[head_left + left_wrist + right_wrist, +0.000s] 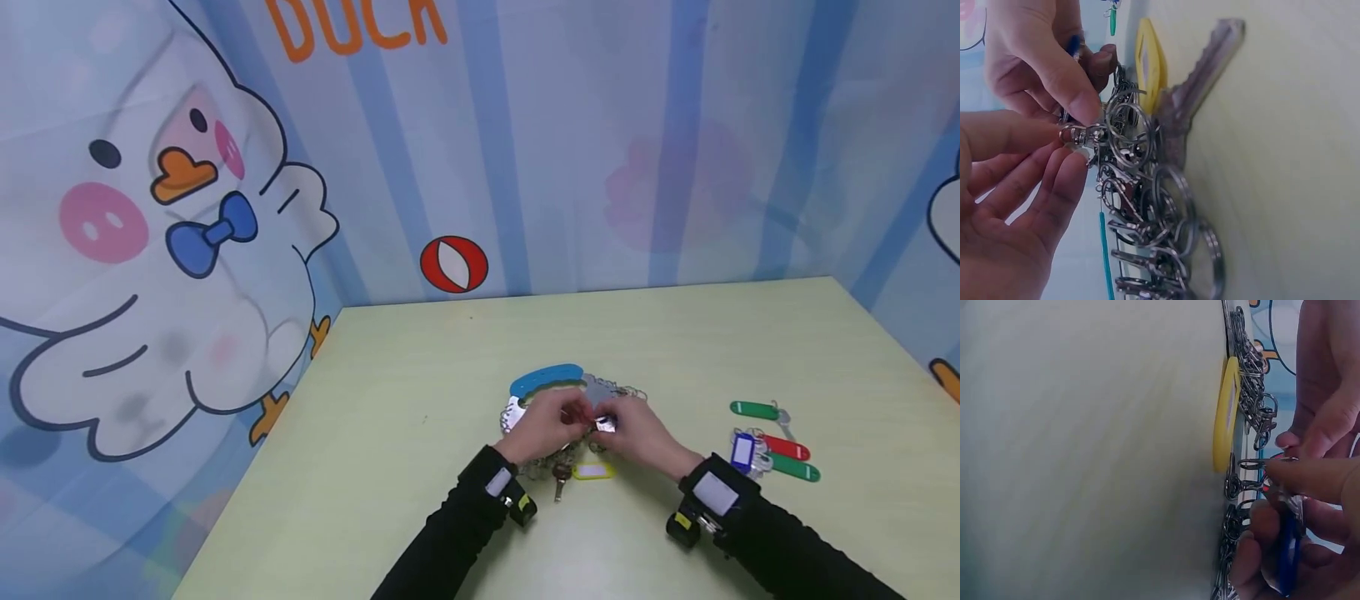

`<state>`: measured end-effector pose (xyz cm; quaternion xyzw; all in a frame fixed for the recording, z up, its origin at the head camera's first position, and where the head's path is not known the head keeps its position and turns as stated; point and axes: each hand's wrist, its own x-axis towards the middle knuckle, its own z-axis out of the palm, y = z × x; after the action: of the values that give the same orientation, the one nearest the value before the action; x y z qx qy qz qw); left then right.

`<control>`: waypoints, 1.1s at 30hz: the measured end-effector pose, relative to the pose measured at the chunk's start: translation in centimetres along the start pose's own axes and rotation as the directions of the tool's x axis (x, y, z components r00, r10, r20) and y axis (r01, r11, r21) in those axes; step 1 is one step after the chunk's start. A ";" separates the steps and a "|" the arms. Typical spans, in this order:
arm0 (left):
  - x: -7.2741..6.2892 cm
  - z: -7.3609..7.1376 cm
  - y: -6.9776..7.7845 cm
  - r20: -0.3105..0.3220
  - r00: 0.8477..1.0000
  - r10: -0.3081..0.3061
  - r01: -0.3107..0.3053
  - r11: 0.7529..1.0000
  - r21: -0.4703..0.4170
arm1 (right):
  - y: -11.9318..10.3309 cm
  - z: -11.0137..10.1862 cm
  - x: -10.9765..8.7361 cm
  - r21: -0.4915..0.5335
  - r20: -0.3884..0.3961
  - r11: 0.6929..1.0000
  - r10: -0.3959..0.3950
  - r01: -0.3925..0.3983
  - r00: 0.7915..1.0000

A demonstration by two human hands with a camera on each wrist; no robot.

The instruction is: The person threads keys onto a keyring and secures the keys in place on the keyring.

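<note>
My left hand pinches a small metal swivel clasp between thumb and fingertips. Close against it, my right hand holds a blue key tag in its curled fingers, its thumb and index finger at a metal ring. Below both hands lies a heap of linked key rings. A key and a yellow key tag stick out at its near side. Behind the hands shows a blue, arched flat piece, partly covered by the left hand.
To the right on the table lie a green tag with a key, a red tag, another green tag and a blue-framed tag. A printed cloth stands behind the table.
</note>
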<state>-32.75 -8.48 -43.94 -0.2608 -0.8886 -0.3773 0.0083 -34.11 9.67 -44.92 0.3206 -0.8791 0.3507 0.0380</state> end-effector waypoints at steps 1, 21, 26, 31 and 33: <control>0.0 0.0 0.0 -0.004 1.000 0.003 -0.003 1.000 0.004 | -0.1 0.0 0.0 -0.004 -0.008 1.000 0.004 -0.004 1.000; 0.2 -0.1 0.9 -0.090 0.974 -0.208 0.194 0.971 -0.139 | -0.2 -0.4 -0.9 0.105 -0.136 0.994 0.052 -0.038 0.989; 0.1 -0.3 1.1 -0.061 0.989 -0.131 0.125 0.988 -0.093 | -0.6 -1.1 -0.9 0.213 -0.087 0.973 0.108 -0.087 0.990; 0.2 -0.2 1.5 -0.053 0.998 -0.016 0.019 0.998 0.056 | -0.8 -1.4 -0.8 0.158 -0.133 0.987 0.058 -0.037 0.989; 0.2 0.0 1.5 -0.060 0.998 0.012 -0.005 0.994 0.112 | -0.8 -1.4 -0.8 0.130 -0.143 0.991 0.042 -0.023 0.989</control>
<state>-32.16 -7.52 -42.90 -0.2523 -0.9065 -0.3346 0.0514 -33.23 10.56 -43.63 0.2814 -0.8549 0.4293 0.0758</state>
